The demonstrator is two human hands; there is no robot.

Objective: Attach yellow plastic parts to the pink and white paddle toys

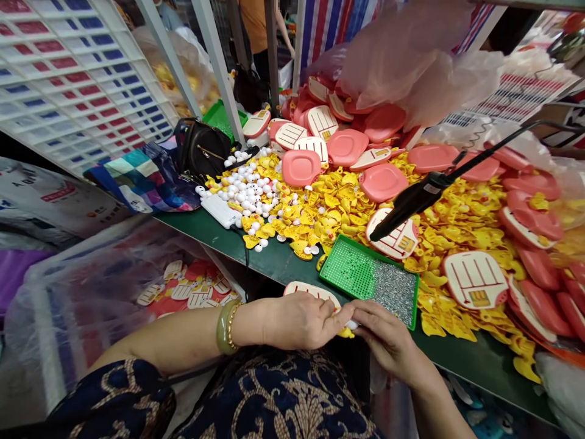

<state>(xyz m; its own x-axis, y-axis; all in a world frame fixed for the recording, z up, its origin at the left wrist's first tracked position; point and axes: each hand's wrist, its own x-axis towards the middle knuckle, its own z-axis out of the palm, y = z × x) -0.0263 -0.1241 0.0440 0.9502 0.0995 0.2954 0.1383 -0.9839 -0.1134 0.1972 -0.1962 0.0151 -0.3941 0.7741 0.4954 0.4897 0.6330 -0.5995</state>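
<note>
Left hand [301, 320], bangle and gold bracelet on wrist, fingers together and stretched toward the right hand, lying at the near edge of a cream piece with red stripes [311, 292] that sits just beyond the hand. Right hand [388, 336] fingers curled in, meeting the left fingertips over a small yellow plastic piece [345, 332] and a white bit [351, 325]; both hands are pressed close, but exactly what is pinched and by which hand can't be told, fingers hide it. Green bench edge [274, 262] runs just beyond and under both hands. Right in front of the right fingers, almost touching, is a green tray [372, 280] with a pegged half and grey metal bits, so little room ahead. Past the tray and left hand lie a big heap of yellow plastic pieces [315, 213], white balls [242, 195] and pink plastic lids [301, 167]. Black corded tool [411, 201] hangs above, tip near another striped piece [393, 235]. Clear plastic bin [183, 292] of striped pieces sits left of the left hand, below bench level.
</note>
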